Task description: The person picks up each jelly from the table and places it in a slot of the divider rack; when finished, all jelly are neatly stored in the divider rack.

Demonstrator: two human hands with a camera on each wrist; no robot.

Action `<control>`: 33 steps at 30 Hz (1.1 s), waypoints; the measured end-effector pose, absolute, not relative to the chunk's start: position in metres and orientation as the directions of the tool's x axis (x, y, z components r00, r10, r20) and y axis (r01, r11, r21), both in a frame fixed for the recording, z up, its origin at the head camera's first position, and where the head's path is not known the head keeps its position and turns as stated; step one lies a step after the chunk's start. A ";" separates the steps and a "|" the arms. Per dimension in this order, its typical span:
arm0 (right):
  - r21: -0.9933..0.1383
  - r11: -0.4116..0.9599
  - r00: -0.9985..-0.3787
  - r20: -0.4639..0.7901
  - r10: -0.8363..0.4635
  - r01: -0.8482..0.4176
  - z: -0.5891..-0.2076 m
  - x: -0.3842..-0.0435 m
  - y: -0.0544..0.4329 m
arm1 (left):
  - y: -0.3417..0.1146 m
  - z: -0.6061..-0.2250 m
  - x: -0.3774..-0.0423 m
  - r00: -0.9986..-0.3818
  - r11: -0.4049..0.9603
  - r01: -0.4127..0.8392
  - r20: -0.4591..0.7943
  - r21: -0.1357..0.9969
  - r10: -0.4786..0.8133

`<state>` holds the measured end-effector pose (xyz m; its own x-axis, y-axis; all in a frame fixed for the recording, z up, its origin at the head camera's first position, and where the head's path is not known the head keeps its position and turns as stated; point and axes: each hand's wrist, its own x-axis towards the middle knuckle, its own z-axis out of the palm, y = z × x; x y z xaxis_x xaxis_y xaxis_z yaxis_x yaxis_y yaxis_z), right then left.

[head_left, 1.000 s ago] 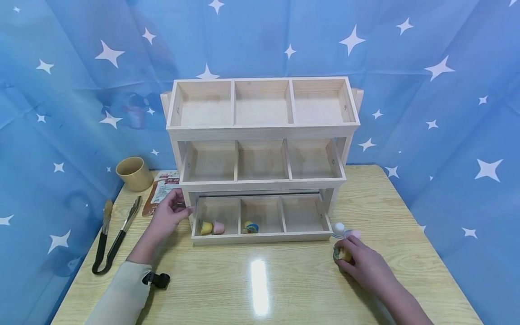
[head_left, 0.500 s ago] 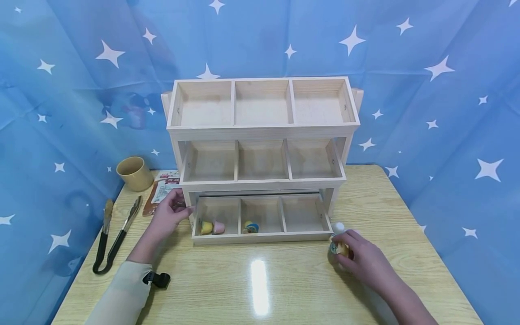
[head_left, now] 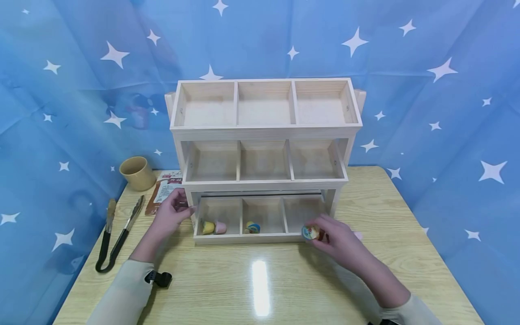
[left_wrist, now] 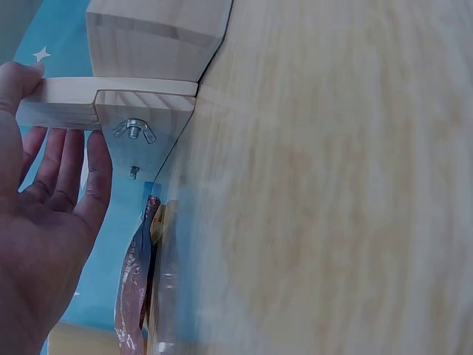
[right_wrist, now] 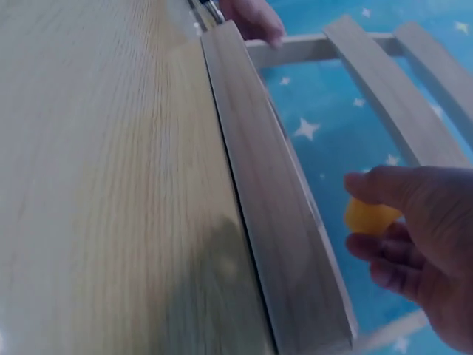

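My right hand [head_left: 343, 241] pinches a small jelly cup [head_left: 310, 232] over the front edge of the right compartment in the bottom tier. The cup's printed lid faces left; its yellow body [right_wrist: 369, 216] shows between thumb and fingers in the right wrist view. At the rack's lower left, my left hand [left_wrist: 55, 192] holds the wooden side piece [left_wrist: 59, 96], thumb above and fingers below. A yellow cup [head_left: 208, 227] and a pink cup [head_left: 220, 227] lie in the bottom-left compartment. Another cup [head_left: 253, 227] with a blue-and-yellow lid lies in the middle one.
The three-tier wooden rack [head_left: 266, 134] stands at the table's back. On the left are tongs [head_left: 118, 243], a tan mug [head_left: 138, 174] and a brown packet [head_left: 164, 189]. Something pink [head_left: 358, 235] peeks out behind my right hand. A starry blue curtain [head_left: 447, 113] hangs behind.
My right hand has lifted the jelly cup from the table at the rack's right and carried it left to the bottom tier. My left hand stays at the rack.
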<state>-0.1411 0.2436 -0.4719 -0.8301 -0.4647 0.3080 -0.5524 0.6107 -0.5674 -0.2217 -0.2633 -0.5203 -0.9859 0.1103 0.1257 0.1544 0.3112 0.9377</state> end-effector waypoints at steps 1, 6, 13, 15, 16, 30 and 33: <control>-0.575 0.597 -0.824 0.308 -0.476 -0.560 -0.472 -0.144 0.239 | -0.263 -0.520 -0.221 -0.986 0.314 0.157 0.128 0.936 0.111; -0.589 0.538 -0.786 0.320 -0.529 -0.603 -0.471 -0.155 0.220 | -0.261 -0.520 -0.223 -0.985 0.324 0.159 0.130 0.932 0.110; -0.602 0.501 -0.760 0.310 -0.572 -0.622 -0.470 -0.172 0.197 | -0.262 -0.519 -0.223 -0.986 0.334 0.159 0.130 0.929 0.107; -0.601 0.511 -0.764 0.291 -0.576 -0.614 -0.470 -0.176 0.191 | -0.262 -0.519 -0.223 -0.985 0.330 0.160 0.131 0.930 0.108; -0.599 0.517 -0.765 0.281 -0.579 -0.611 -0.470 -0.179 0.189 | -0.262 -0.519 -0.223 -0.986 0.328 0.159 0.131 0.931 0.108; -0.487 0.563 -0.712 0.195 -0.675 -0.668 -0.473 -0.202 0.163 | -0.265 -0.524 -0.225 -0.985 0.308 0.165 0.138 0.937 0.107; -0.474 0.570 -0.708 0.183 -0.682 -0.671 -0.474 -0.206 0.159 | -0.265 -0.524 -0.225 -0.985 0.308 0.165 0.139 0.937 0.104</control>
